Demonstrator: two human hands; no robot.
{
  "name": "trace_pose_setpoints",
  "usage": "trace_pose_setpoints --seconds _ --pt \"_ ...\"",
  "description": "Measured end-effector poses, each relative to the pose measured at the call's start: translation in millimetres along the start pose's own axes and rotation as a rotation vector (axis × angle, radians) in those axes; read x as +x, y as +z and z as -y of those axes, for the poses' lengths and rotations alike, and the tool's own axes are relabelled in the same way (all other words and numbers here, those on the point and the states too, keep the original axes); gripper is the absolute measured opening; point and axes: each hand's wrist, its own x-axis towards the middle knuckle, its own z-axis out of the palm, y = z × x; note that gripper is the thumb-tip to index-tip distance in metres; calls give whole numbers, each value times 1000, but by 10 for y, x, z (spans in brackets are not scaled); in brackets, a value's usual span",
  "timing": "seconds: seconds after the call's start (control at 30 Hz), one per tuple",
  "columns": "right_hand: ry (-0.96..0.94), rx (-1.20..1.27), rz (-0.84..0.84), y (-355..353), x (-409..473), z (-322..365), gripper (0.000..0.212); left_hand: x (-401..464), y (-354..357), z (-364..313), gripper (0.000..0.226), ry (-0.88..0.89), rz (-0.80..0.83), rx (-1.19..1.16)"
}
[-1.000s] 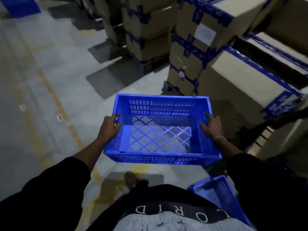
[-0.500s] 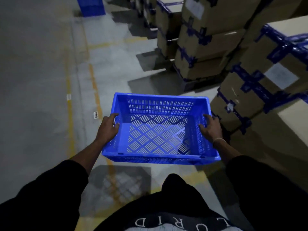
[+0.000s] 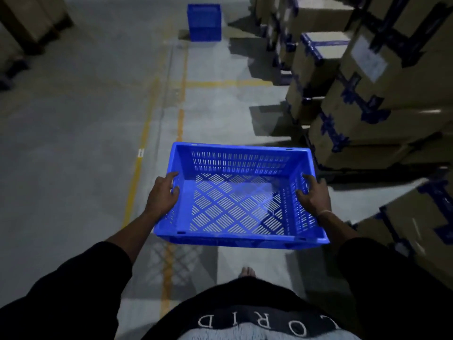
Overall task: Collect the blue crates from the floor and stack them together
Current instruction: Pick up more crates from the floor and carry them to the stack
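Empty blue crate (image 3: pixel 235 207), gripped by left hand (image 3: pixel 160 196), right hand (image 3: pixel 315 196)

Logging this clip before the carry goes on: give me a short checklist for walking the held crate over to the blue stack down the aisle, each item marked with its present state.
1. Both hands on the crate: ok. The left hand and right hand grip the short sides of the crate.
2. Crate level: ok, roughly level, carried clear of the floor.
3. Crate empty: ok, only its slotted bottom shows.
4. Stack in sight: ok. The blue stack stands on the floor ahead.
5. Path free: ok, bare floor between; the boxes stay to the right.
6. Number of crates in the stack: cannot tell, too far and dim.
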Motion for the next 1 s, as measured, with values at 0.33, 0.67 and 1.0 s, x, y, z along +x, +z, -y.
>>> trace_pose_setpoints --seconds 0.33,0.67,1.0 --pt "-113 -66 67 232 1995 824 64 1591 -76 118 52 -82 -90 -10" --pt "-115 -32 64 1072 3936 1850 61 3811 -196 782 50 -89 -83 -22" --pt "-98 -8 56 1380 5598 2874 62 5951 -650 941 53 -49 -52 16"
